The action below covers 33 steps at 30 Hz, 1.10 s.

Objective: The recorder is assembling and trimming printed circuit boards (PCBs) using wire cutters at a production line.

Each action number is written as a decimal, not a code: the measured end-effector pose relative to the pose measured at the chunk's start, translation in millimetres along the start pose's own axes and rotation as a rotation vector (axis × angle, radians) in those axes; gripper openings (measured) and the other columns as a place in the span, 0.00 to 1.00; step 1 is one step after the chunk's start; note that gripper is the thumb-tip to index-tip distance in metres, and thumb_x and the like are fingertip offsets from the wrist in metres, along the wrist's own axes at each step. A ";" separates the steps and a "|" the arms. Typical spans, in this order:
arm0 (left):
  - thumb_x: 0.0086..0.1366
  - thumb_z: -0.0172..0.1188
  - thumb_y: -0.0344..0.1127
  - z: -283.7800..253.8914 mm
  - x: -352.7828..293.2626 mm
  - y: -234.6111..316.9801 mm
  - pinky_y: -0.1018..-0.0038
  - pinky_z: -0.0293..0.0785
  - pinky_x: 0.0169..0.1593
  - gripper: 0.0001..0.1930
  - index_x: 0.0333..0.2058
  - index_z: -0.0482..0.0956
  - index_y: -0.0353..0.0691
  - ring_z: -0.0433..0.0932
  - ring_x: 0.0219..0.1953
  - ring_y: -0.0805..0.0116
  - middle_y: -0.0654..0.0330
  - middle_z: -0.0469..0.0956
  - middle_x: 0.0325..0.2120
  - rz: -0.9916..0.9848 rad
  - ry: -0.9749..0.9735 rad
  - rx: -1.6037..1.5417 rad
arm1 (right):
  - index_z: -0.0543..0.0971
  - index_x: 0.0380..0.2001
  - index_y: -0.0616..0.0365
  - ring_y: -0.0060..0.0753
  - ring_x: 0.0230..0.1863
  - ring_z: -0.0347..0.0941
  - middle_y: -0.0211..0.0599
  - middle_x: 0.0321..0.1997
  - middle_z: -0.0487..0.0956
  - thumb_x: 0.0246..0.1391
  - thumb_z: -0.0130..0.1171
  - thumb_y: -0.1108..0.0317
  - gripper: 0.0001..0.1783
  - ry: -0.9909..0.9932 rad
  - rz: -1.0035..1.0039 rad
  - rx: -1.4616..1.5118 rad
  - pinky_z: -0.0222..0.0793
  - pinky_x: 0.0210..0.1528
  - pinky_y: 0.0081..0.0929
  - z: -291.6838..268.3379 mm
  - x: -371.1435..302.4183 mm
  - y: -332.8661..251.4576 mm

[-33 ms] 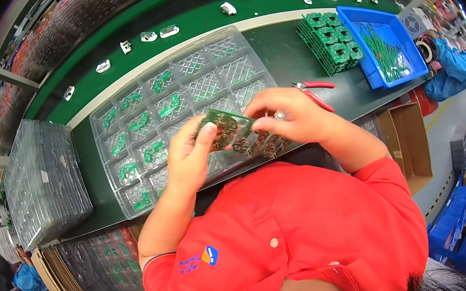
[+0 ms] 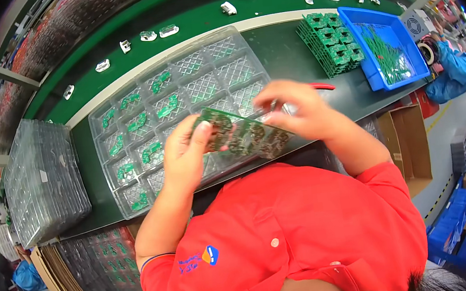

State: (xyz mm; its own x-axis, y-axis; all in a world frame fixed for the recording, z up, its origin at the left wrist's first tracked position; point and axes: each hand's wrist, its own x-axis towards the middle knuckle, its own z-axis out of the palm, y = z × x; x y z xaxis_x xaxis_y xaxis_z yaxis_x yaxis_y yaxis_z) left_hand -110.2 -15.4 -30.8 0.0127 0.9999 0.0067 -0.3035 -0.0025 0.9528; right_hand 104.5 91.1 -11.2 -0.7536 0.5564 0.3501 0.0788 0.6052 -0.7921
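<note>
A green circuit board panel, its dark component side turned toward me, is held tilted above the near table edge. My left hand pinches its left end between thumb and fingers. Just off the panel's upper right edge, my right hand has its fingers curled and slightly blurred. Something small and dark shows between its thumb and forefinger, too unclear to name. Red-handled pliers lie behind that hand, mostly hidden. Beyond both hands, a clear compartment tray carries small green boards in several left-hand pockets.
At the back right stand stacked green board panels and a blue bin holding green strips. A stack of clear trays is on the left. White parts sit along the green belt. An opened cardboard box stands at the right.
My right hand has come off the panel, moving slightly up and right, and now covers most of the pliers. My left hand has shifted slightly left, still holding the panel.
</note>
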 end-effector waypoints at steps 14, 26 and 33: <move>0.65 0.47 0.37 -107.2 14.7 88.2 0.72 0.75 0.34 0.10 0.40 0.72 0.40 0.75 0.37 0.70 0.60 0.75 0.34 0.186 0.531 0.002 | 0.69 0.50 0.59 0.49 0.47 0.65 0.45 0.47 0.69 0.46 0.58 0.66 0.26 0.148 0.214 -0.888 0.59 0.51 0.39 -46.0 -95.0 122.1; 0.63 0.51 0.31 -3.0 28.7 41.7 0.81 0.71 0.35 0.10 0.40 0.73 0.34 0.75 0.31 0.78 0.63 0.77 0.28 0.005 0.146 0.331 | 0.68 0.52 0.65 0.32 0.49 0.66 0.42 0.49 0.70 0.50 0.52 0.63 0.26 -0.057 0.193 0.454 0.60 0.53 0.27 -21.4 -4.5 22.4; 0.64 0.50 0.30 4.3 29.9 41.7 0.81 0.70 0.38 0.08 0.37 0.74 0.32 0.73 0.33 0.77 0.63 0.75 0.29 0.101 0.066 0.395 | 0.69 0.50 0.65 0.36 0.51 0.65 0.45 0.48 0.70 0.48 0.52 0.66 0.25 -0.148 0.140 0.257 0.58 0.54 0.29 -16.8 3.7 8.4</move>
State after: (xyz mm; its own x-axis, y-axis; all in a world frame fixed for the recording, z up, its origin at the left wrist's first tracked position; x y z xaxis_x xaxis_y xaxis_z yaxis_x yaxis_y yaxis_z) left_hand -118.4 14.4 10.4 -0.0635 0.9931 0.0985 0.0892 -0.0926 0.9917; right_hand 113.4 107.8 -8.1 -0.8354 0.5236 0.1672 0.0356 0.3551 -0.9342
